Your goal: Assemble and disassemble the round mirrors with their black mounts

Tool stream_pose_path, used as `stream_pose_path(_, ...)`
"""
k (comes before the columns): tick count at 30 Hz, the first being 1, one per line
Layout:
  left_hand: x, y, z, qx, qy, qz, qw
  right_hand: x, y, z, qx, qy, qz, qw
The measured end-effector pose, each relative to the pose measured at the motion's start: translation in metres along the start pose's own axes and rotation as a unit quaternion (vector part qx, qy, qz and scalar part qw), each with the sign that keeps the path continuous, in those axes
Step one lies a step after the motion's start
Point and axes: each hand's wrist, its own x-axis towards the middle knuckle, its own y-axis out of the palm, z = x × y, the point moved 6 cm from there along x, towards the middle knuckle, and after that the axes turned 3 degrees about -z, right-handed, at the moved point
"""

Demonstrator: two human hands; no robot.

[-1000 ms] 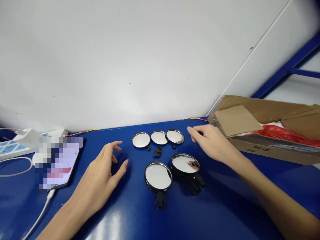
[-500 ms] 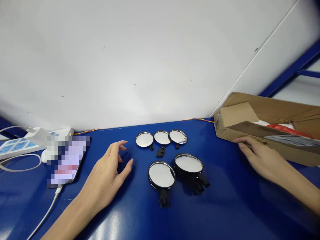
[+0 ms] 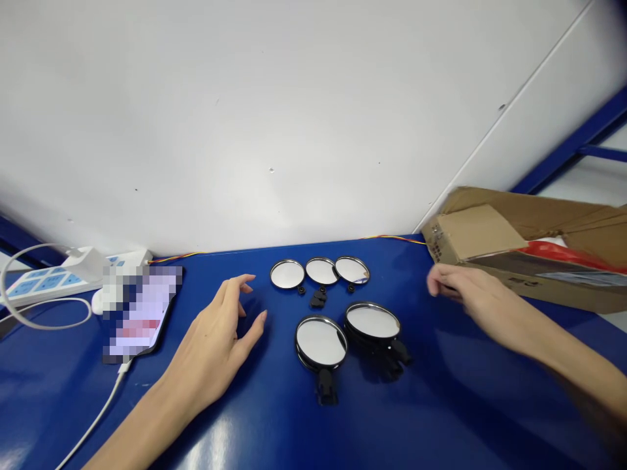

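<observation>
My left hand point(image 3: 218, 336) rests on the left side of the blue table, thumb and fingers apart, with nothing in it. Right of it, three round mirrors point(image 3: 287, 274) lie in a row at the back, with small black parts point(image 3: 318, 299) just in front. Nearer to me are a round mirror with a black mount point(image 3: 321, 342), seemingly stacked on another, and a second mirror stack point(image 3: 373, 321) beside it. My right hand point(image 3: 473, 297) hovers left of the cardboard box point(image 3: 480, 232), fingers curled together; what they hold, if anything, is hidden.
A phone point(image 3: 147, 310) with a charging cable point(image 3: 100, 414) lies at the left. Behind it sits a power strip point(image 3: 46, 284) with a plugged-in adapter. A white wall point(image 3: 294, 130) rises along the table's back edge, where thin coloured wires point(image 3: 399, 238) run.
My right hand has moved left, away from the box's front side, and its fingers have curled in. The box has shifted slightly. My left hand keeps its place by the mirrors.
</observation>
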Motion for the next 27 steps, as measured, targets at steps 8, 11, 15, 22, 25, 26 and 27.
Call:
stream_pose_path(8,-0.002,-0.001,-0.002,0.000,0.010,-0.003,1.000,0.029,0.049,0.095,0.158,-0.039,0.139,0.977)
stream_pose_path(11,-0.002,0.000,-0.002,0.002,0.011,-0.002,1.000,0.033,0.063,0.098,0.181,-0.055,0.113,0.975)
stream_pose_path(15,-0.002,0.001,-0.001,0.008,0.013,-0.002,1.000,0.027,0.072,0.091,0.201,-0.076,0.076,0.974)
stream_pose_path(22,-0.001,0.005,-0.004,0.027,0.026,-0.006,0.999,0.019,0.071,0.090,0.237,-0.090,0.078,0.964)
stream_pose_path(25,-0.003,0.007,-0.008,0.035,0.035,-0.004,0.999,0.015,0.070,0.095,0.215,-0.079,0.085,0.970)
stream_pose_path(26,-0.004,0.007,-0.008,0.038,0.037,-0.002,0.999,0.014,0.069,0.097,0.211,-0.075,0.092,0.970)
stream_pose_path(27,-0.004,0.008,-0.009,0.042,0.038,0.001,0.998,0.012,0.069,0.100,0.209,-0.074,0.101,0.970)
